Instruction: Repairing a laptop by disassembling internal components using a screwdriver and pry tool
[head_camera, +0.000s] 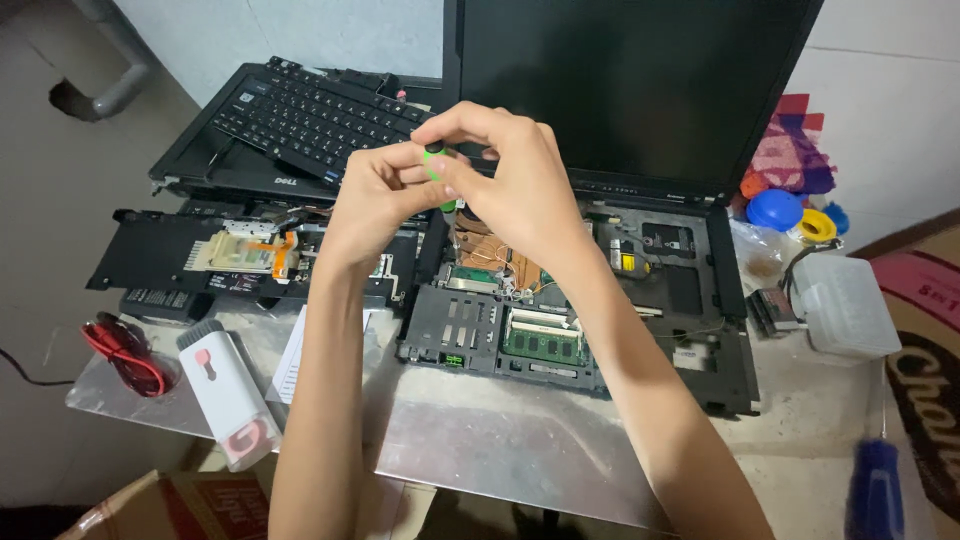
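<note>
Both my hands meet above an opened black laptop (690, 330) whose keyboard is off, so the circuit boards and memory slots show. My left hand (375, 195) and my right hand (505, 170) together pinch a small green tool (435, 165), likely a screwdriver handle, held upright over the copper heat pipe area (490, 255). The fingers hide most of the tool. The laptop's dark screen (620, 85) stands upright behind my hands.
A second black laptop with its keyboard (300, 115) lies at the back left over a stripped black base (160, 255). Red cable (125, 355), a white and pink case (230, 395), a clear plastic box (850, 305), coloured caps (775, 210) and a blue-handled tool (875, 490) sit around.
</note>
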